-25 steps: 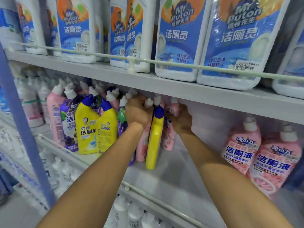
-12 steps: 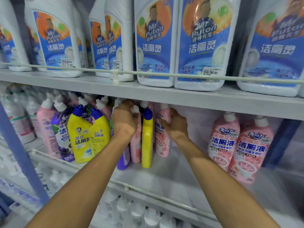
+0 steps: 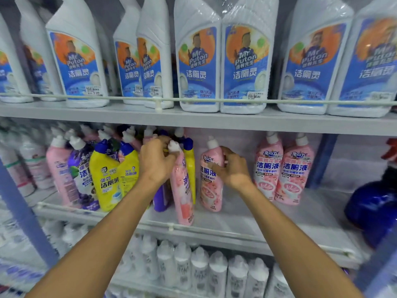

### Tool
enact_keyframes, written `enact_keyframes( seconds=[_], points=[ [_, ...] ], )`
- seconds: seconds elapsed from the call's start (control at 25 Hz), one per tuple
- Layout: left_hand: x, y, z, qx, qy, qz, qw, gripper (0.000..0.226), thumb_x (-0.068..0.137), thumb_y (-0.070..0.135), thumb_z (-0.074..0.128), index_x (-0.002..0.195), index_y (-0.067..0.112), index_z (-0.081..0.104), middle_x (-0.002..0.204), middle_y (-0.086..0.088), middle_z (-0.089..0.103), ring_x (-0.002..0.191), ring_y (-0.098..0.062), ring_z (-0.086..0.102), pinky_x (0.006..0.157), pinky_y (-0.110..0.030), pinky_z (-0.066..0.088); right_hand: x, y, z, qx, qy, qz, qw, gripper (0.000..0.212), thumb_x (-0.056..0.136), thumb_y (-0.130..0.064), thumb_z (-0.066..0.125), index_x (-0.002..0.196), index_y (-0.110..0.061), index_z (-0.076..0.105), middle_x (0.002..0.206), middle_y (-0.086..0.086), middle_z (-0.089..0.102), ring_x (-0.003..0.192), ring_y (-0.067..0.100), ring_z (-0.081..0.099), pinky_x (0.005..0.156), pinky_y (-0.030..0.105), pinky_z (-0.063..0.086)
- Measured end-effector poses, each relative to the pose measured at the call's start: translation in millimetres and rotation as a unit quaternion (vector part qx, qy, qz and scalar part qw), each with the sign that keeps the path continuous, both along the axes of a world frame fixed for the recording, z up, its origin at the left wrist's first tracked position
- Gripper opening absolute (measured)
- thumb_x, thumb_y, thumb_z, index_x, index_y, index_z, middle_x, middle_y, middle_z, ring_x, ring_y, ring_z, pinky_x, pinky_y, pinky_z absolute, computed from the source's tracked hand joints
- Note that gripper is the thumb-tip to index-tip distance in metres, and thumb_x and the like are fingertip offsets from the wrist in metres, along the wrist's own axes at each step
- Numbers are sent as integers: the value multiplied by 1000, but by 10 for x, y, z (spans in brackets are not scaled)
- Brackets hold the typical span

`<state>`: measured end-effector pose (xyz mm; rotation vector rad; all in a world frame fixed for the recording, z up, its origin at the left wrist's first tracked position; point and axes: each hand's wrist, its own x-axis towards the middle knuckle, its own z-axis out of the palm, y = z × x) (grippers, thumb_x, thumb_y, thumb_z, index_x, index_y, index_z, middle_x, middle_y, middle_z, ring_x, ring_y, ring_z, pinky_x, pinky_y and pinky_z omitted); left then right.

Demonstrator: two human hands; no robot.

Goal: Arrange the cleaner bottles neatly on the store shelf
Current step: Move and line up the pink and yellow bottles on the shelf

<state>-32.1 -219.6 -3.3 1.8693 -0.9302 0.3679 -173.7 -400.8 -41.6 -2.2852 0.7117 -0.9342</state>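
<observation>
Left hand: fingers curled round the neck of the leaning pink bottle, just under its white cap. Whether they also catch a bottle behind it I cannot tell.
Right hand: fingers and thumb wrapped round the shoulder of the upright pink bottle, holding it from its right side.
Key relation: the leaning bottle's long axis runs from its cap at 12 o'clock to its base near 6 o'clock, the base pushed out toward the front of the middle shelf. From the left hand, the body hangs at about 5 o'clock.
Neighbours: a slim yellow bottle stands between the two pink ones, touching the leaning one.
Nearer hand: the left, since it already has the neck, so tipping the base back under the cap looks like its job.
Right-hand bottle: at 9 o'clock from the palm, standing on its base.
Open ground: at 3 o'clock from the right hand, bare shelf, then a pink pair facing front.
Likely step: straightening the pink row — a judgement, not a thing seen.
</observation>
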Motion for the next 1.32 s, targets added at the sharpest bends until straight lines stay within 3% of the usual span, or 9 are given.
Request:
enact_keyframes(
  seconds=[0.12,0.28,0.48,0.68,0.8,1.0,1.16,1.32],
  points=[
    [-192,39,-68,-21,45,-73,996,17,82,27,71,100,26,70,88,3,76,80,-18,74,77,-39,60,-242,113,-3,18,-25,22,999,53,84,-28,81,132,-18,61,112,4,76,93,20,74,87,35,61],
    [-342,-92,5,-3,93,-190,977,23,88,6,71,108,18,66,99,-2,74,91,-20,75,76,-35,62,-453,168,-33,9,-32,31,999,49,83,-30,82,128,-23,62,105,-2,77,86,12,73,83,31,62],
    [-435,-80,-207,11,115,-199,973,41,78,23,86,113,28,67,104,17,74,95,-1,70,84,-27,59,-625,140,-85,65,-65,71,993,54,83,-32,82,131,-24,59,108,-5,75,92,10,74,83,34,63],
    [-448,-49,-486,-25,185,-213,959,50,75,29,88,121,29,68,107,11,77,98,-10,74,87,-41,61,-614,167,-347,121,-52,63,989,53,80,-42,83,120,-16,60,105,-5,75,93,8,72,81,33,62],
    [-375,-94,-496,-30,239,-264,934,47,82,13,83,125,21,67,114,5,76,106,-16,73,94,-45,59,-694,30,-378,161,-40,109,980,43,84,-36,81,119,-19,63,110,-6,75,99,10,73,87,39,62],
    [-407,-381,-525,-25,319,-374,870,51,87,0,73,134,13,60,123,-2,73,117,-18,68,94,-27,57,-1162,-295,-282,164,-12,176,971,38,93,-20,73,129,-23,60,121,-9,72,112,7,69,94,27,57],
    [-714,-930,-594,-19,349,-440,827,54,86,-1,71,138,10,57,126,-7,72,116,-17,68,93,-27,56,-1682,-604,-340,174,-29,115,978,43,93,-23,71,134,-17,58,125,-6,72,114,9,69,96,30,58],
    [-1130,-1412,-610,-43,355,-445,821,58,76,7,80,132,7,61,123,-11,73,112,-23,70,96,-35,57,-2105,-758,-411,199,-127,-4,972,32,86,-20,78,115,-25,64,108,-11,76,102,6,72,89,30,61]
  ],
)
